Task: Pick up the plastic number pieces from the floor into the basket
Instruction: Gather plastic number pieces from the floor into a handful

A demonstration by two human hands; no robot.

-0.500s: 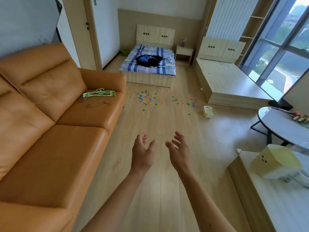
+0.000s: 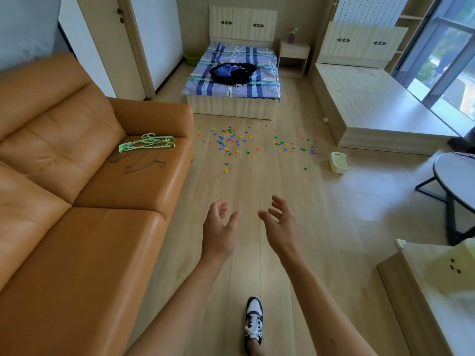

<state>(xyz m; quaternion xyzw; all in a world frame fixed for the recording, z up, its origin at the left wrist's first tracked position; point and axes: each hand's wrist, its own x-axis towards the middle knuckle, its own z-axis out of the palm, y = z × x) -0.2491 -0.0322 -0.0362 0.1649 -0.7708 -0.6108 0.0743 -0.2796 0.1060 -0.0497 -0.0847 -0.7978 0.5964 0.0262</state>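
Now | left grip (image 2: 218,228) and right grip (image 2: 281,227) hanging loose-fingered, empty | pieces (image 2: 233,140) lying well ahead, upper centre | basket (image 2: 338,162) sitting rightward, nearer right grip

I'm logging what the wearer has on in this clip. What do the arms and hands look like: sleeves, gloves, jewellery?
No sleeves reach into view; the arms are bare to the frame edge. The left hand and right hand have no gloves, and no watch, ring or band shows.
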